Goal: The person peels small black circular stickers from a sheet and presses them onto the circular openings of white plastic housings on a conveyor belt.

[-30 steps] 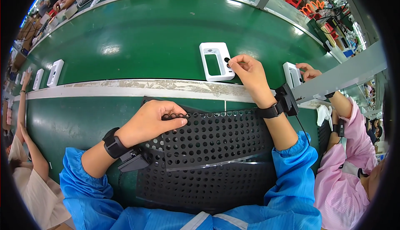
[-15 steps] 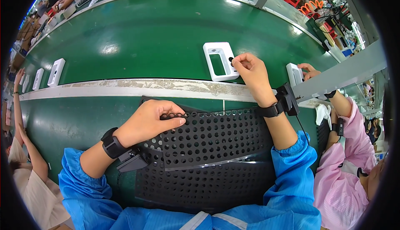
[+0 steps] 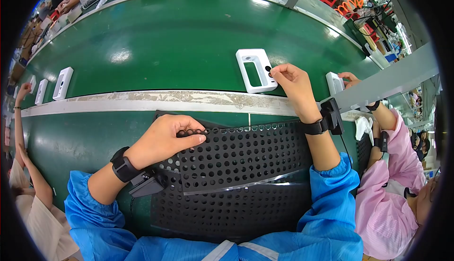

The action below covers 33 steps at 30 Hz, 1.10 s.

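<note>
A white plastic housing (image 3: 267,85) with a rectangular opening lies on the green surface beyond the pale ledge. My right hand (image 3: 294,85) is at its right edge, thumb and forefinger pinched together. Whatever sits between those fingertips is too small to make out. Beside them a small black disc (image 3: 268,68) shows on the housing's face. My left hand (image 3: 165,137) grips the upper left edge of a black sheet (image 3: 246,153) punched with rows of round holes, thumb on top. A second black perforated sheet (image 3: 222,216) lies beneath it, nearer to me.
Two white housings (image 3: 63,84) lie at the left past the ledge (image 3: 189,101). At the right a co-worker's hand (image 3: 351,79) touches another housing (image 3: 335,84), and a grey metal beam (image 3: 388,83) slants across. Another person's arm (image 3: 21,123) reaches in at the left.
The housing and my right hand have shifted slightly right. My fingertips have moved a little off the black disc, which shows more plainly now. My left hand keeps its grip on the perforated sheet.
</note>
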Each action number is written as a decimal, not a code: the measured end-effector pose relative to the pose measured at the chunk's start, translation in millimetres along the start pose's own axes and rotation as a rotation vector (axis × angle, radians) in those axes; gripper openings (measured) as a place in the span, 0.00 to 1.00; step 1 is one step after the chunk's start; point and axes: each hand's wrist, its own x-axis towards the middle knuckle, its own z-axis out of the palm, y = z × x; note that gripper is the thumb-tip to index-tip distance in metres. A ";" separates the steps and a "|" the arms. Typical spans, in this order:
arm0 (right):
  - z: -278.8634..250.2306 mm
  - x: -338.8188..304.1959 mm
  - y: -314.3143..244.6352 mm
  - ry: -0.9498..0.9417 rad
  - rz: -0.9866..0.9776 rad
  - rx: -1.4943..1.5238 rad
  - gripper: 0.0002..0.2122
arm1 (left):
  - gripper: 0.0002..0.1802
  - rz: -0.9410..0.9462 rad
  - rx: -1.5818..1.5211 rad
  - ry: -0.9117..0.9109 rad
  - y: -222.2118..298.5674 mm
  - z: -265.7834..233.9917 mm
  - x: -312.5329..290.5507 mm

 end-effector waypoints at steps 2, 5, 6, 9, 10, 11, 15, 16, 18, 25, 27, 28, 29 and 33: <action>-1.5 -1.1 -0.6 0.018 0.000 -0.022 0.05 | 0.11 0.000 0.001 0.001 0.1 -0.1 -0.4; -3.6 -1.0 0.4 0.020 -0.004 0.004 0.05 | 0.12 0.023 -0.008 0.010 -0.3 -0.1 -1.4; -4.5 -0.9 1.3 0.022 -0.006 0.015 0.05 | 0.12 0.024 -0.008 0.008 -0.3 -0.1 -1.3; -7.8 1.5 6.9 0.028 0.020 0.049 0.05 | 0.13 0.017 0.004 0.014 0.7 0.2 -1.4; -8.6 1.9 7.6 0.031 0.033 0.067 0.05 | 0.13 0.018 0.004 0.013 1.4 0.3 -1.3; -8.4 1.5 6.8 0.031 0.033 0.066 0.05 | 0.12 0.014 0.003 0.012 1.9 0.2 -1.3; -7.8 0.2 4.3 0.092 0.093 0.139 0.07 | 0.11 0.008 0.000 0.008 1.6 0.1 -1.4; -9.3 1.3 6.3 0.093 0.088 0.107 0.07 | 0.11 0.011 0.001 0.009 1.4 0.3 -1.4; -12.7 2.9 9.1 0.094 0.080 0.044 0.09 | 0.11 0.016 0.001 0.008 0.9 0.8 -1.4; -10.1 -9.9 -9.5 -0.039 -0.525 -0.686 0.11 | 0.10 0.006 0.012 0.014 -0.8 -1.0 -2.8; -6.6 -17.0 -12.5 -0.121 -0.593 -0.814 0.11 | 0.10 0.002 0.014 0.011 0.6 -1.2 -3.8; -5.2 -18.6 -10.7 -0.110 -0.562 -0.857 0.11 | 0.10 -0.002 0.016 0.006 1.5 -1.3 -4.3; -3.8 -19.5 -8.9 -0.099 -0.531 -0.900 0.11 | 0.10 -0.006 0.018 0.002 2.2 -1.6 -5.1; -0.8 -20.0 -8.8 -0.077 -0.510 -0.927 0.11 | 0.10 0.029 0.031 0.006 0.2 -2.4 -7.3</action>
